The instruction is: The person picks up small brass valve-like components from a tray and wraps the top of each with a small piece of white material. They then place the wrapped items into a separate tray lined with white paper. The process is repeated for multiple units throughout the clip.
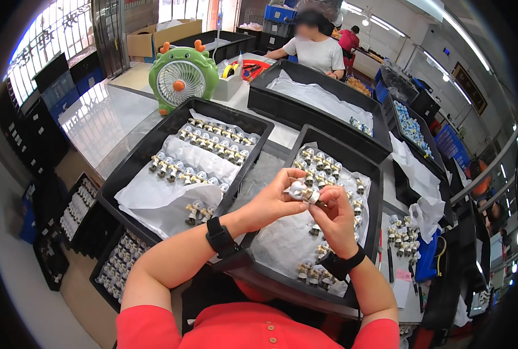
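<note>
A small white and gold figurine (303,191) is held between both hands, tilted on its side above the right-hand black tray (378,221). My left hand (275,196) pinches its rounded white end with thumb and fingers. At its other end, my right hand (336,215) grips it with thumb and forefinger. Below the hands, that tray holds more such figurines (320,168) on white paper, partly hidden by my hands. To the left, a second black tray (132,156) carries rows of similar figurines (215,143) between sheets of white paper. Both wrists wear black bands.
A green fan (183,78) stands behind the left tray. Beyond lies another black tray (259,99) lined with paper, with a person (314,49) seated behind it. Figurines (403,235), pens and a blue container (428,259) sit at right. More filled trays (119,264) are low at left.
</note>
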A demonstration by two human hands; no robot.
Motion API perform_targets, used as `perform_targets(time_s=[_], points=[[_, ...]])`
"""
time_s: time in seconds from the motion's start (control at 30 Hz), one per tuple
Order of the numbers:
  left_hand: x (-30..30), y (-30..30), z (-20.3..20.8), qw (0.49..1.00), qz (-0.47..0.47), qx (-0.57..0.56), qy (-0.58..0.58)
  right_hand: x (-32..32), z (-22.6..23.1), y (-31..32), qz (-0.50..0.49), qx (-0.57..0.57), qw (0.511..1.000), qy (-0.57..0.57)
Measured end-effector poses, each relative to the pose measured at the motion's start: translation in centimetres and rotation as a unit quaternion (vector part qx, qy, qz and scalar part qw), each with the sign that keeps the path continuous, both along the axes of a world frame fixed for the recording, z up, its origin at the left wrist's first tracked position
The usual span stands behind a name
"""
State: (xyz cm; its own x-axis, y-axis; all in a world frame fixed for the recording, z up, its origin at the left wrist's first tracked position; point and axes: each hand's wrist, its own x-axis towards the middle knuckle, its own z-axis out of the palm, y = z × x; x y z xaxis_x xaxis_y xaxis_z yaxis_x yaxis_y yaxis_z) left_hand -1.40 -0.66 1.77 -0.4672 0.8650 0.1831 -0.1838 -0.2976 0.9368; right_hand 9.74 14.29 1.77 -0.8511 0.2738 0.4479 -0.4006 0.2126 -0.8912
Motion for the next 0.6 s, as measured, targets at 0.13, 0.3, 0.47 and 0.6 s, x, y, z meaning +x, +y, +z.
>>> perform_targets(time_s=[0.13,0.3,0.47,0.6], points=[[-0.3,0.4,-0.9,0.996,0.008,0.048,-0.073,0.1,-0.2,0.2,-0.065,0.138,0.987,0.040],[-0.1,0.1,-0.1,0.997,0.022,0.041,-0.067,0.2,-0.1,0.1,-0.105,0.209,0.971,0.054],[0.0,0.1,0.1,0.997,0.027,0.048,-0.056,0.5,0.9,-0.1,-0.123,0.312,0.939,0.079],[0.1,0.0,0.4,0.997,0.024,0.051,-0.043,0.5,1.1,-0.4,-0.110,0.318,0.937,0.092]])
